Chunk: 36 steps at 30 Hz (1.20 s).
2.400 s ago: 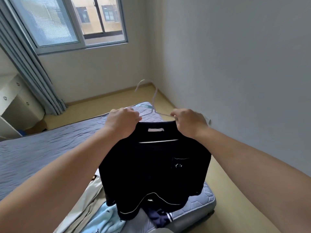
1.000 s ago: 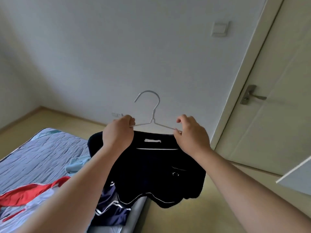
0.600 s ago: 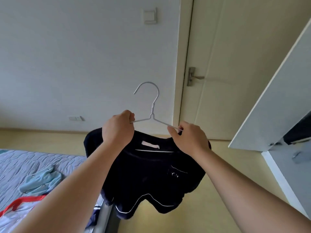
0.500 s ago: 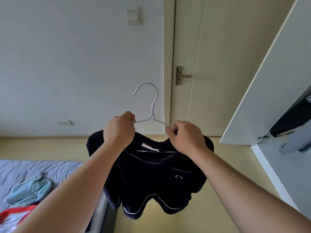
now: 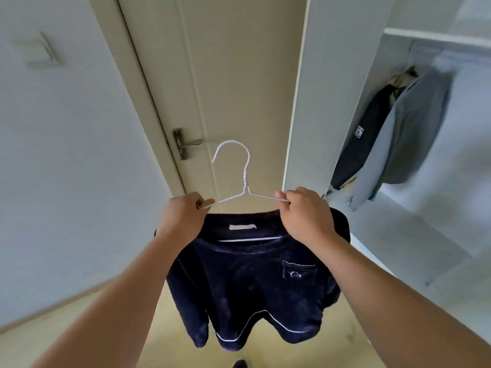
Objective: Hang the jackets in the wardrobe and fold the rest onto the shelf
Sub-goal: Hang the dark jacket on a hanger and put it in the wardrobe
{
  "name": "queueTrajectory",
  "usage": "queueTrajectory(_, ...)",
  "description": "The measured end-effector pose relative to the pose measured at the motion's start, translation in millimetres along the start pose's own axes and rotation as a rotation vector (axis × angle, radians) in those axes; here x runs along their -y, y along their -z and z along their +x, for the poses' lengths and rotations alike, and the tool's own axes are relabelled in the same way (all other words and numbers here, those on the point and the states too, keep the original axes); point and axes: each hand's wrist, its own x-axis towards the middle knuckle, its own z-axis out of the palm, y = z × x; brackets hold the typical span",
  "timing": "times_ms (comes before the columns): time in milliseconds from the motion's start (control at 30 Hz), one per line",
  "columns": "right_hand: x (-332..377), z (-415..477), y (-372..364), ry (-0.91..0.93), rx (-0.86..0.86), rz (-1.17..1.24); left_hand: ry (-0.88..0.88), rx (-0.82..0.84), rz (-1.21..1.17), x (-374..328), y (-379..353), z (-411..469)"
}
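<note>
**One navy jacket on one hanger**

The left hand and right hand each pinch an arm of the wire hanger, and the navy jacket hangs below. To the right, the open wardrobe holds two more: a dark jacket and a grey jacket. A shut door stands behind.

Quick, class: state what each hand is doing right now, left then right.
Left hand: closed, pinching the white hanger that carries the dark jacket.
Right hand: closed, pinching the hanger's other arm.
</note>
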Motion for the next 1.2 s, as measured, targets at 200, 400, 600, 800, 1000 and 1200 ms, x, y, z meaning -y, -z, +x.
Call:
queueTrajectory(200, -53, 17, 1, -0.268, -0.091, -0.056, -0.331, 0.164, 0.035, -64, -50, 89)
queueTrajectory(400, -109, 24, 21, -0.553, -0.119, -0.127, -0.696, 0.310, 0.050, -169, -98, 136)
queueTrajectory(600, -189, 34, 40, -0.760, -0.209, -0.187, -0.926, 0.521, -0.117, -288, -155, 155)
queueTrajectory(800, -279, 59, 59, -0.936, -0.151, -0.263, -1.004, 0.738, -0.162, -397, -209, 187)
queueTrajectory(1000, -346, 93, 71, -1.066, -0.071, -0.341, -0.986, 0.770, -0.253, -491, -262, 225)
queueTrajectory(1200, -408, 118, 80, -1.206, -0.032, -0.246, -1.104, 0.799, -0.184, -564, -321, 257)
